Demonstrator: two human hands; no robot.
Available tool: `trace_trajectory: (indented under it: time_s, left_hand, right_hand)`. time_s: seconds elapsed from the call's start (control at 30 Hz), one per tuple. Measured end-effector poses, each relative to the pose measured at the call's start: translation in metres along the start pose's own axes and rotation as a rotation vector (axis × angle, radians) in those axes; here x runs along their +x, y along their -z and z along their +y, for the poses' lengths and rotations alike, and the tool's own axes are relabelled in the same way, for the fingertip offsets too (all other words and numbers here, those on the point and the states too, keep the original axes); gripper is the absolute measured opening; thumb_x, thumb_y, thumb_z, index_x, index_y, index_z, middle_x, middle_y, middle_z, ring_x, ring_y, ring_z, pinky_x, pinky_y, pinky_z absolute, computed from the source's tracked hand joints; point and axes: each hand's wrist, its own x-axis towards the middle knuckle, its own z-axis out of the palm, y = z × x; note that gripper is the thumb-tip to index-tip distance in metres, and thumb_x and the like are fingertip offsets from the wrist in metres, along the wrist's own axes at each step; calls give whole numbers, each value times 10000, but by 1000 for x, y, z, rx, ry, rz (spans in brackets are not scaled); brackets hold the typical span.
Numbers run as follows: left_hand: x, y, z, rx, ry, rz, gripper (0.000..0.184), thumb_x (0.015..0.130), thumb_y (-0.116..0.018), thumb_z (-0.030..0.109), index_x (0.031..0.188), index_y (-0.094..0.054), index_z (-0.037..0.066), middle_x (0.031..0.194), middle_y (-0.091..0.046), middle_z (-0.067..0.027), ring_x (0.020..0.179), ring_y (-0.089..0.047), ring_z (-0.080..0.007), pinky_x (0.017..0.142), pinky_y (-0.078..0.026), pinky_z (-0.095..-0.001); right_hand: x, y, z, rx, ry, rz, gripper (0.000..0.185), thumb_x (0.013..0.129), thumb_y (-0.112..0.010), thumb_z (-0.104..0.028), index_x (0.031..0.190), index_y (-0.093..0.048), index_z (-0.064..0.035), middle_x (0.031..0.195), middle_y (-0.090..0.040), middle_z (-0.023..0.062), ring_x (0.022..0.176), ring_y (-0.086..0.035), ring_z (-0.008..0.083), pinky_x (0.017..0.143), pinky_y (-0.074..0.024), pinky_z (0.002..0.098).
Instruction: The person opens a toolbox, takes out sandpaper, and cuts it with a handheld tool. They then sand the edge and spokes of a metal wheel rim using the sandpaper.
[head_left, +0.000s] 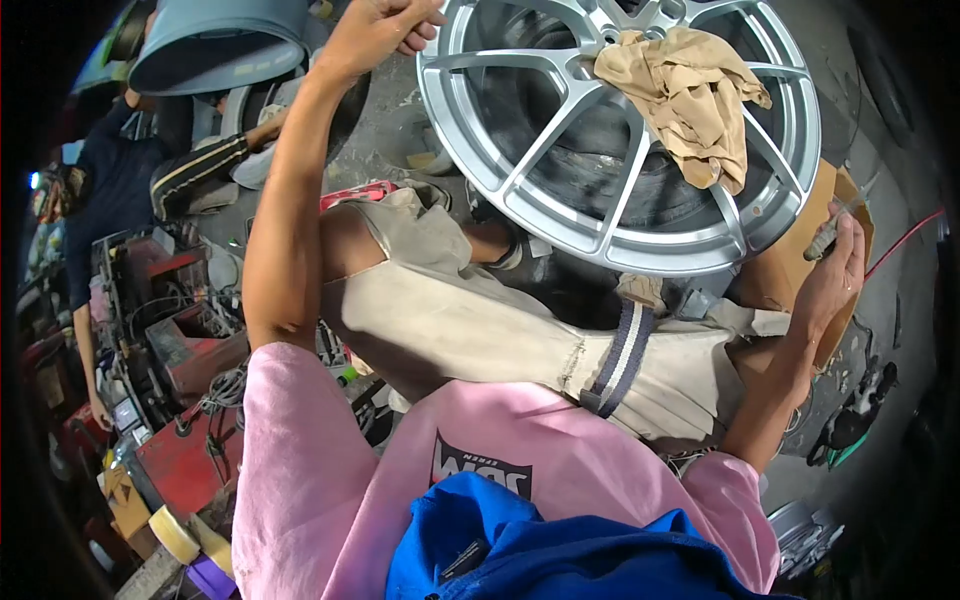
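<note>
A large silver multi-spoke wheel rim (pixel 621 190) lies in front of me, above my lap. A crumpled tan cloth (pixel 700 105) is draped over its hub and right-hand spokes. My left hand (pixel 385 32) is beside the rim's upper left edge with its fingers curled closed. Whatever it may hold is hidden, and the frame's top edge cuts the hand off. Low at the right of the rim, my right hand (pixel 835 265) is closed around a small, stubby grey-green piece (pixel 822 241), whose kind I cannot make out.
An open cardboard box (pixel 815 215) stands beside my right hand, with a red cable (pixel 905 243) near it. Red machines and tools (pixel 190 450) crowd the left. Another person (pixel 110 190) works there near a blue-grey barrel-shaped thing (pixel 220 50). A dark animal (pixel 858 412) lies at right.
</note>
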Motion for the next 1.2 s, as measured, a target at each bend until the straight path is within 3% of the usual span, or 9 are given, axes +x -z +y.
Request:
trace_trajectory:
  time_s: [0.27, 0.47, 0.53, 0.77, 0.87, 0.9, 1.0, 1.13, 1.2]
  left_hand:
    - [7, -16, 7, 101, -44, -281, 330, 1015, -645, 281, 977, -742, -33, 770, -707, -41, 664, -652, -90, 589, -521, -229]
    - [21, 26, -19, 124, -50, -80, 335, 1026, -632, 280, 932, -732, -26, 756, -697, -39, 647, -648, -98, 576, -526, -237]
    - [21, 43, -34, 56, 72, -40, 343, 1020, -640, 298, 934, -736, -19, 757, -699, -43, 656, -655, -103, 572, -530, -246]
    - [0, 54, -61, 31, 164, -140, 402, 1014, -639, 364, 958, -743, -20, 797, -719, -69, 703, -682, -148, 617, -566, -273]
    - [-9, 58, -64, 63, 215, -154, 397, 1012, -638, 360, 994, -740, -23, 811, -727, -96, 732, -677, -159, 659, -561, -300]
    - [-14, 62, -70, 170, 129, -175, 523, 986, -631, 517, 1121, -731, 22, 896, -700, -46, 801, -655, -106, 728, -538, -240]
    - [-19, 72, -81, 133, 126, -151, 516, 965, -658, 518, 1078, -741, 21, 873, -712, -64, 796, -676, -136, 740, -564, -270]
    - [-32, 89, -100, 108, 204, -276, 571, 963, -632, 565, 1175, -724, 43, 985, -725, -81, 887, -691, -158, 788, -570, -284]
    - [-40, 93, -111, 102, 170, -281, 565, 973, -618, 559, 1176, -720, 42, 977, -720, -79, 871, -686, -164, 783, -566, -287]
  right_hand:
    - [8, 27, 33, -6, 8, -5, 310, 1069, -543, -255, 1113, -719, -3, 1084, -697, 47, 1010, -598, 98, 902, -458, 257]
    - [3, 19, 12, -83, 45, 71, 337, 1076, -512, -264, 1091, -707, 10, 1027, -696, 52, 940, -626, 112, 827, -490, 248]
    - [1, 17, 8, -53, 5, 58, 332, 1075, -512, -259, 1092, -703, 12, 1025, -693, 53, 945, -627, 117, 828, -492, 249]
    - [0, 5, -2, -15, -50, 13, 321, 1072, -523, -255, 1101, -695, 14, 1039, -686, 48, 959, -620, 120, 846, -488, 264]
    - [-4, -13, -18, -99, 65, -1, 320, 1069, -534, -266, 1096, -704, 4, 1026, -686, 41, 964, -602, 113, 857, -466, 266]
    - [-3, -16, -19, -111, 42, 25, 310, 1067, -544, -266, 1087, -717, -10, 1014, -682, 29, 938, -575, 108, 852, -442, 261]
    - [-2, -29, -26, -157, 85, -20, 304, 1065, -547, -260, 1073, -726, -15, 979, -672, 12, 888, -553, 97, 823, -428, 246]
    - [-14, -64, -49, -160, 223, -84, 281, 1056, -560, -217, 1030, -729, 6, 901, -638, -19, 845, -523, 67, 786, -406, 225]
    - [-16, -70, -51, -224, 231, -97, 310, 1064, -552, -229, 1049, -721, 31, 961, -668, 13, 901, -558, 94, 858, -427, 248]
